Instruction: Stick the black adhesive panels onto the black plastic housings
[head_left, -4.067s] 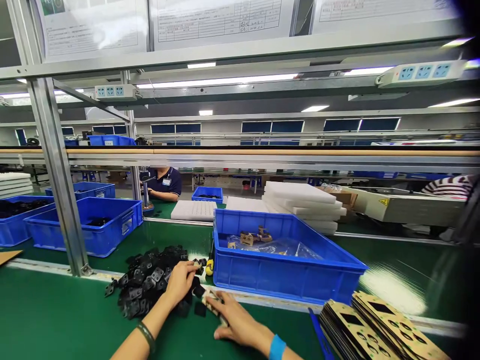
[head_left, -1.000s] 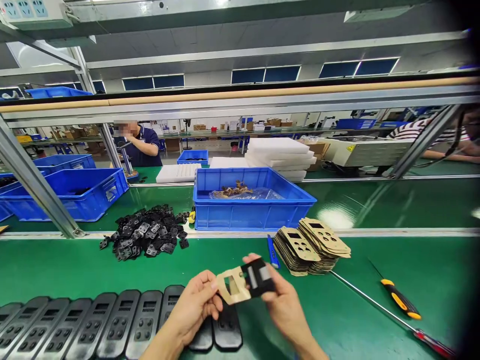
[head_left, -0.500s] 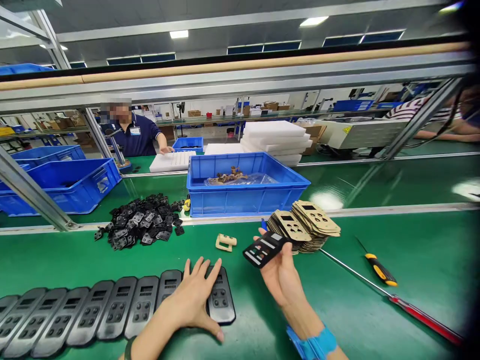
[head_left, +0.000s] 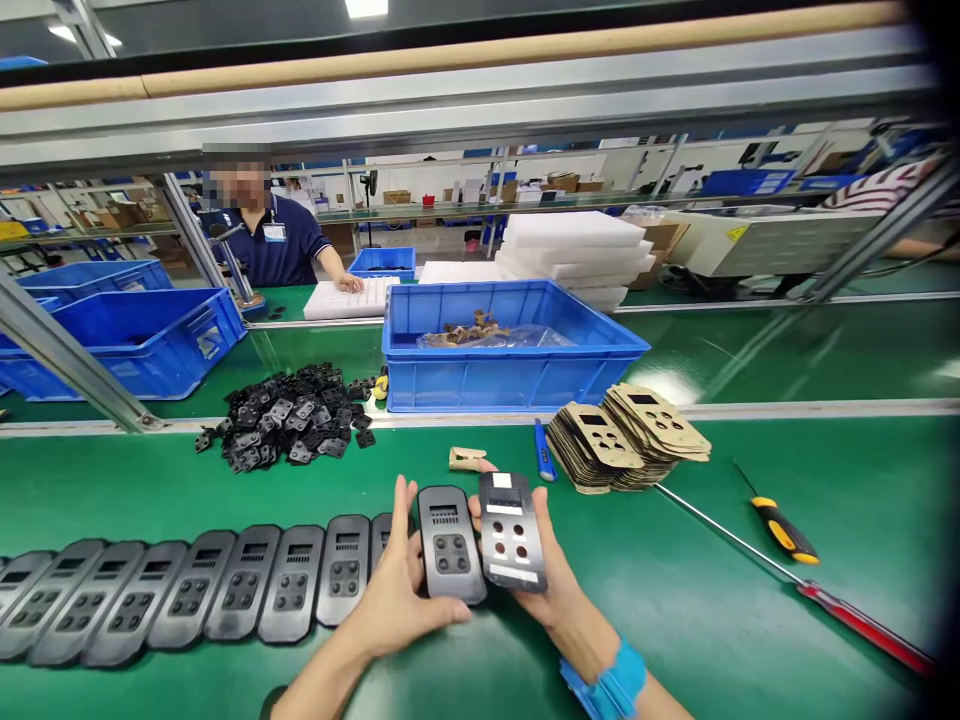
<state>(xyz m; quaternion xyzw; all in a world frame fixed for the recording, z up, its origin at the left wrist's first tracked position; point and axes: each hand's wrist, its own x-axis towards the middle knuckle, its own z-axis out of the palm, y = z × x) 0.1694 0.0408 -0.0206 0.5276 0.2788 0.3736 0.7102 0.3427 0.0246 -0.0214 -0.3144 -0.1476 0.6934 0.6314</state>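
Observation:
My left hand (head_left: 394, 590) is closed around the lower left side of a black faceplate (head_left: 452, 545) with a small window and rubber buttons, its thumb at the bottom edge. My right hand (head_left: 551, 565) holds another faceplate (head_left: 514, 532), tilted, with round holes and pale strips towards me. The two plates are side by side, nearly touching. A row of similar button-fitted faceplates (head_left: 291, 585) lies overlapping on the green table to the left. Beyond my right hand lies a curled beige piece (head_left: 466, 459).
A heap of black button pads (head_left: 296, 415) lies at back left. Behind stands a blue bin (head_left: 510, 385). On the right are stacked beige sheets (head_left: 600, 450), a blue cutter (head_left: 544, 452), a yellow-black screwdriver (head_left: 784, 528) and a long red-handled tool (head_left: 862, 625). A co-worker (head_left: 277, 240) sits opposite.
My right hand has brought its faceplate left and turned it upright beside the other one. My left hand has gone from spread over the row's end to gripping the end faceplate. The view has tipped down.

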